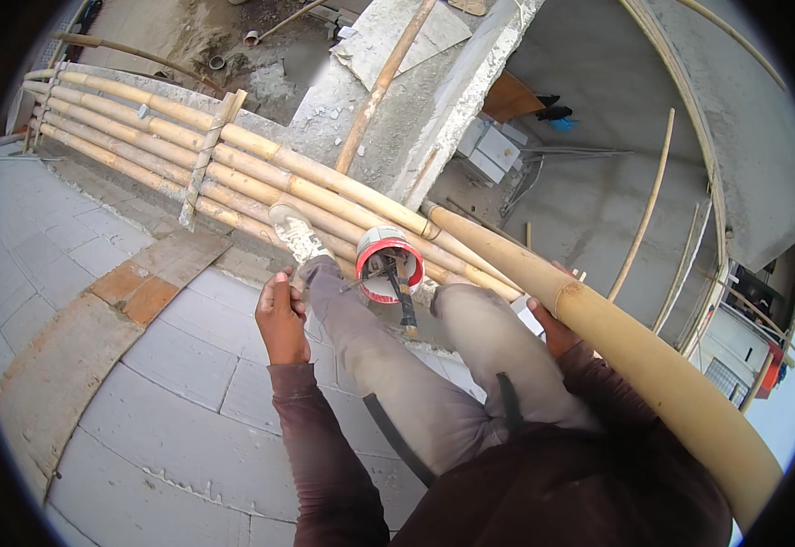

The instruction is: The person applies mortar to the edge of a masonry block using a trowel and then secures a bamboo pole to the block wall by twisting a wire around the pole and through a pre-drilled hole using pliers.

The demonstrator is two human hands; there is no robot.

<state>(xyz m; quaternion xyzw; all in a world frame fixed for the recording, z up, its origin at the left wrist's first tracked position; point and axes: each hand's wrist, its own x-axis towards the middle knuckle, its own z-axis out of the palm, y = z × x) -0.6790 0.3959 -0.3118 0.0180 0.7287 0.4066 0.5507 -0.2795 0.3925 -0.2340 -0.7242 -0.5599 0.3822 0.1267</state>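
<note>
My right hand (pixel 554 330) is wrapped round a thick bamboo pole (pixel 589 314) that slants up past my right side. Its thumb lies on the near side, and most of its fingers are hidden behind the pole. My left hand (pixel 282 319) is held out above the grey block wall, fingers curled in; what they hold, if anything, I cannot make out. Between my legs a white bucket with a red rim (pixel 367 248) stands on the bamboo platform (pixel 270 187). Several tools sit in it, one with a black-wrapped handle (pixel 405 305) leaning over the rim.
Several bamboo poles tied with a crosspiece (pixel 204 169) form the narrow platform under my shoe (pixel 295 232). The block wall (pixel 188 401) runs along the near left. Beyond the concrete ledge (pixel 470 100), the drop on the right leads to a lower floor (pixel 589 201) with white boxes (pixel 496 150).
</note>
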